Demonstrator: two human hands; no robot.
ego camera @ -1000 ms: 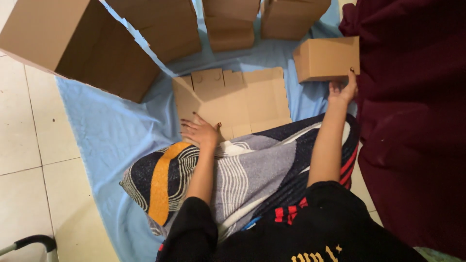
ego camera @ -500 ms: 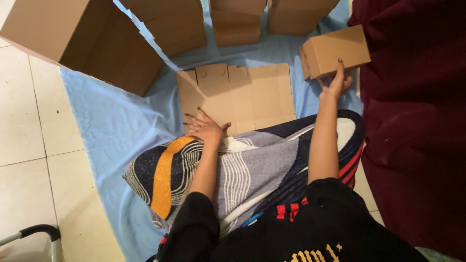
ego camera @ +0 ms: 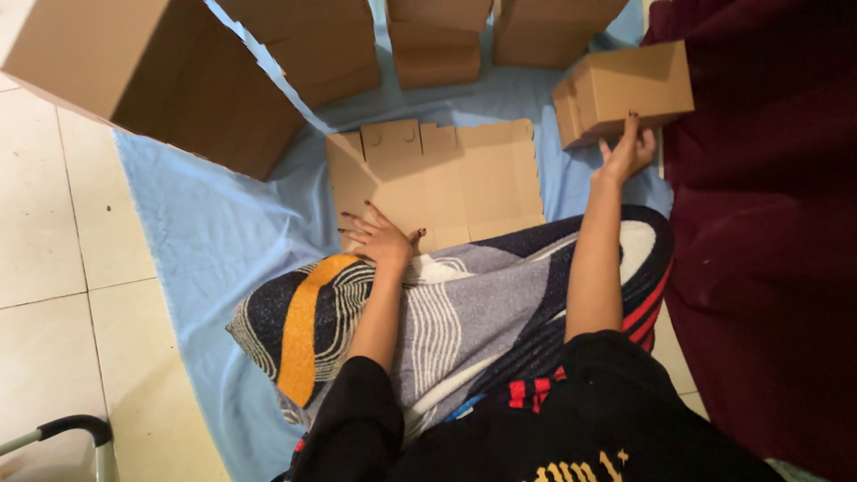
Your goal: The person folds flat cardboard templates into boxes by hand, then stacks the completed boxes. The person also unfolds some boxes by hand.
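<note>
A flat, unfolded cardboard box blank (ego camera: pixel 464 178) lies on the blue sheet (ego camera: pixel 214 232) in front of my lap. My left hand (ego camera: pixel 379 236) rests on its near edge with fingers spread. A small folded brown cardboard box (ego camera: pixel 625 89) sits tilted at the right, and my right hand (ego camera: pixel 629 152) reaches up under it, fingers touching its lower side. A striped blanket (ego camera: pixel 446 312) with an orange band covers my legs.
A large cardboard box (ego camera: pixel 152 80) stands at the back left, with several smaller boxes (ego camera: pixel 437 45) along the back. A dark red cloth (ego camera: pixel 768 250) fills the right side. White floor tiles (ego camera: pixel 54 268) lie left, with a grey handle (ego camera: pixel 71 433) at the bottom corner.
My right hand has pushed the small folded box up and tilted it. My left hand stays on the flat cardboard. The view has shifted slightly.
</note>
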